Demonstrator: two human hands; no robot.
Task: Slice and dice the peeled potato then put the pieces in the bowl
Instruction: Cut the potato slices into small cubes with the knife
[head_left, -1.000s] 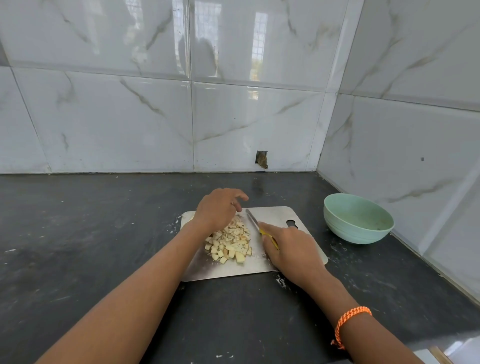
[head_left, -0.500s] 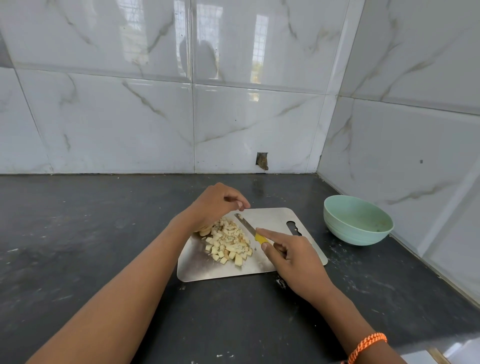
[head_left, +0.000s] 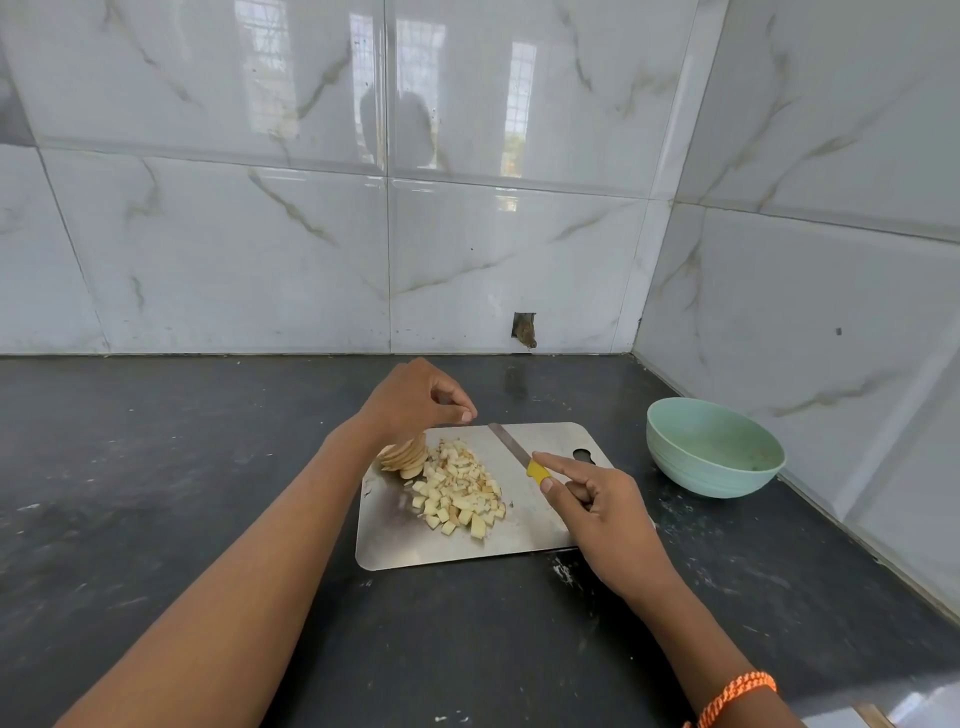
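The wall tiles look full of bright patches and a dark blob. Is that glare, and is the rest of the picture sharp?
Head view: the glossy wall tiles mirror bright windows and a dark silhouette, so yes, glare. The tile lines bow, a wide-angle effect. The diced potato, knife and bowl look sharp, under soft, even light.

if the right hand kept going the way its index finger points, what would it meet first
Probably the knife: the right hand rests its index finger on the yellow handle, pointing up-left along the blade. Beyond that lies bare cutting board; depth is uncertain.
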